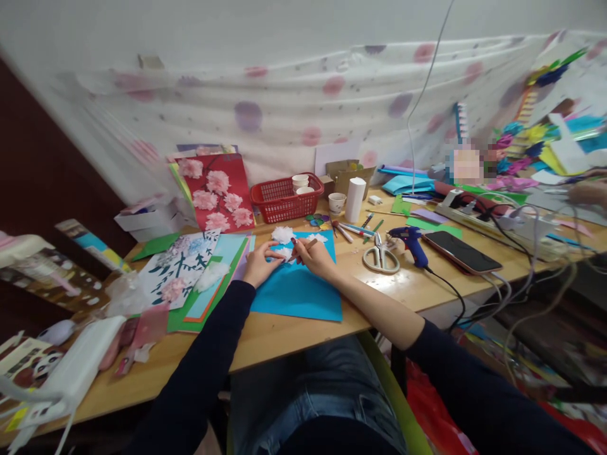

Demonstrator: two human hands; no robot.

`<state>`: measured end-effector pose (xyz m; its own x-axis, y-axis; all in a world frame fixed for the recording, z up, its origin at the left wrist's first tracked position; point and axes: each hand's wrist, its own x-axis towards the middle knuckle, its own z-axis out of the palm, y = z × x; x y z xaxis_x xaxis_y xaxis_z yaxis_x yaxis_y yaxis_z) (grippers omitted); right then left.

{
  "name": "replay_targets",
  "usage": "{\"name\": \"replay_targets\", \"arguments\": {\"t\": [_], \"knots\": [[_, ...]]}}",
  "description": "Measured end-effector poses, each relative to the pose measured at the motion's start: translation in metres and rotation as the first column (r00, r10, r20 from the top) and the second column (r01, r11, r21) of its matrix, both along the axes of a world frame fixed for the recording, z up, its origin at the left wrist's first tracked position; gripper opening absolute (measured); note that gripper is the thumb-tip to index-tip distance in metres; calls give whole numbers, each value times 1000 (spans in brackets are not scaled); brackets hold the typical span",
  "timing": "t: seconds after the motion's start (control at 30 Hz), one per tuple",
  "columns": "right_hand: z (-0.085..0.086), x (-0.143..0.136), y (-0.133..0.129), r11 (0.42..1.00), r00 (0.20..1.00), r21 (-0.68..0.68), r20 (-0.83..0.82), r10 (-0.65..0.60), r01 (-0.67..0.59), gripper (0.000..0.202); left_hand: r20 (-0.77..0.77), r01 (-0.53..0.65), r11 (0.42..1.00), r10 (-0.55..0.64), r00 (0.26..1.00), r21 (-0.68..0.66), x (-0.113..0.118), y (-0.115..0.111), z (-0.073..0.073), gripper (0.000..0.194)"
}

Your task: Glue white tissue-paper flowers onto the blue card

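A blue sheet (298, 294) lies on the wooden table before me, with white paper flowers (283, 235) near its top edge. My left hand (260, 264) rests at the sheet's left side, its fingertips at a small white flower (284, 253). A slim brown pen-like tool (310, 244) is held in my right hand (315, 258), its lower end close to that same flower. Another white flower (317, 238) lies just behind my right hand. What my left fingertips grip, if anything, is too small to tell.
Scissors (380, 258), a blue glue gun (410, 243) and a phone (461, 251) lie to the right. Behind stand a red basket (286, 199) and a white roll (355, 200). Papers and a flower picture (177, 268) are left. Another person's hand (588, 193) shows far right.
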<state>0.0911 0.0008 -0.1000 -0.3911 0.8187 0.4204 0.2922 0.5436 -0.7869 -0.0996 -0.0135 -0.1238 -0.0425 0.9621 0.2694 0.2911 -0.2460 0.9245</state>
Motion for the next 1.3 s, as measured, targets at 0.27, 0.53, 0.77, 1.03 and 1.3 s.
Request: {"name": "replay_targets", "arguments": {"t": [0.27, 0.53, 0.77, 1.03, 1.3], "knots": [[-8, -4, 6, 999, 996, 50, 86, -13, 9, 60, -245, -99, 991, 120, 962, 95, 4, -1, 4, 41], [-9, -6, 7, 997, 990, 77, 138, -30, 19, 57, -423, -112, 987, 150, 894, 113, 8, -2, 7, 42], [-8, -7, 7, 996, 984, 77, 174, -48, 35, 56, -515, -110, 989, 148, 844, 104, 11, -5, 11, 41], [-7, -15, 14, 995, 974, 34, 206, -94, 89, 51, -583, -221, 970, 238, 777, 103, -10, -6, 18, 42], [-7, -22, 22, 990, 979, -13, 148, -140, 143, 55, -668, -243, 970, 202, 716, 33, -16, -3, 12, 47]]}}
